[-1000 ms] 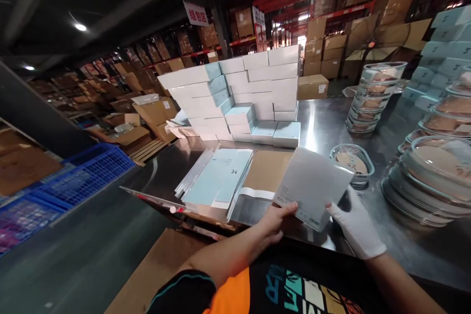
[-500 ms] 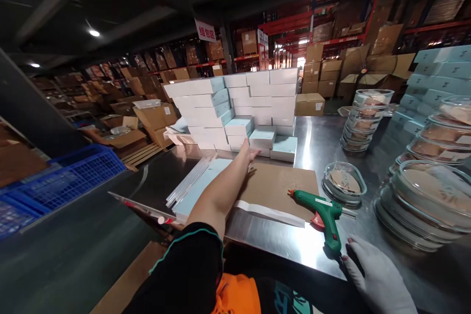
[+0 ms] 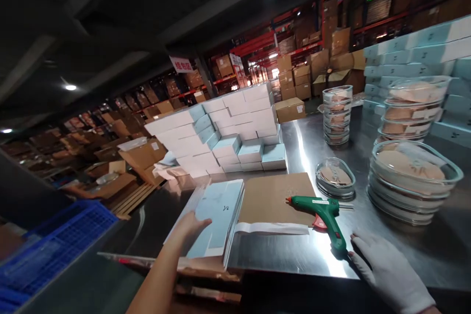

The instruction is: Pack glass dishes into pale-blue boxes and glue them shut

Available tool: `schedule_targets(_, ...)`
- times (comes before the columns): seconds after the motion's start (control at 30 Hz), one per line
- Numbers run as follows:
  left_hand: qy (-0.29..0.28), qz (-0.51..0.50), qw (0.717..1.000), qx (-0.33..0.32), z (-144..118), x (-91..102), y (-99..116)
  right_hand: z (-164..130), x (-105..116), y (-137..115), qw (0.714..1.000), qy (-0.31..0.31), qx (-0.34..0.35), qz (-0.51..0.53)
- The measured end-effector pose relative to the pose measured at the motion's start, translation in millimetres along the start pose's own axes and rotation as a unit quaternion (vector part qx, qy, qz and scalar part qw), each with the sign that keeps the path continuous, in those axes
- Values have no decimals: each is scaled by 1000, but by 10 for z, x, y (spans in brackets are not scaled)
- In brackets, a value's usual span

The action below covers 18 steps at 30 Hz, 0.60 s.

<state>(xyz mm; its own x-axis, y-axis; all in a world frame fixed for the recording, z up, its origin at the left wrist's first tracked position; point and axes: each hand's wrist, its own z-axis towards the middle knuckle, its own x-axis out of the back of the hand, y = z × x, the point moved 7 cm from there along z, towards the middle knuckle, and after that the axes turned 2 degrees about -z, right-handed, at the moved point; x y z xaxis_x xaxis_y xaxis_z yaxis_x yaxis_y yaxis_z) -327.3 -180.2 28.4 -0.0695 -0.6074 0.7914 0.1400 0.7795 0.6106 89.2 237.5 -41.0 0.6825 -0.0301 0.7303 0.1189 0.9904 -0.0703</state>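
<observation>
Left hand (image 3: 189, 230) bare, fingers spread flat on top of the stack of pale blue flat cartons (image 3: 217, 218) at the table's near edge; nothing gripped. Right hand (image 3: 386, 270) in white glove, fingers loosely open, fingertips touching the handle end of the green glue gun (image 3: 324, 213) lying on the steel table (image 3: 368, 240), beside brown cardboard sheet (image 3: 275, 196).

- One view only, worn on the person's head, looking forward and down across the steel table (image 3: 368, 157)
- Near edge of the table sits close below; far shelving recedes
- Horizon tilts, left side lower
</observation>
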Motion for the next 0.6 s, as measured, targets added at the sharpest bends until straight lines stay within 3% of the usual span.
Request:
schedule_targets(0.1, -13, 93, 995, 24, 44, -16, -125, 6, 37, -8, 999, -1, -32, 27)
schedule_targets(0.17, 1, 128, 992, 16, 60, 24, -70, -30, 15, 23, 998, -5, -48, 42)
schedule_targets(0.3, 37, 11, 999, -1, -49, 209, 222, -114, -103, 154, 992, -2, -105, 64)
schedule_targets(0.37, 9, -85, 996, -4, -192, 224, 420, -79, -136, 203, 980, 23, -173, 98)
schedule_targets(0.47, -94, -253, 963, -12, -554, 25, 788, 171, -177, 56, 934, 26, -266, 238)
schedule_targets(0.6, -226, -422, 876, -63, -1206, -443, 1273, 759, -93, -574, 826, -14, -252, 504)
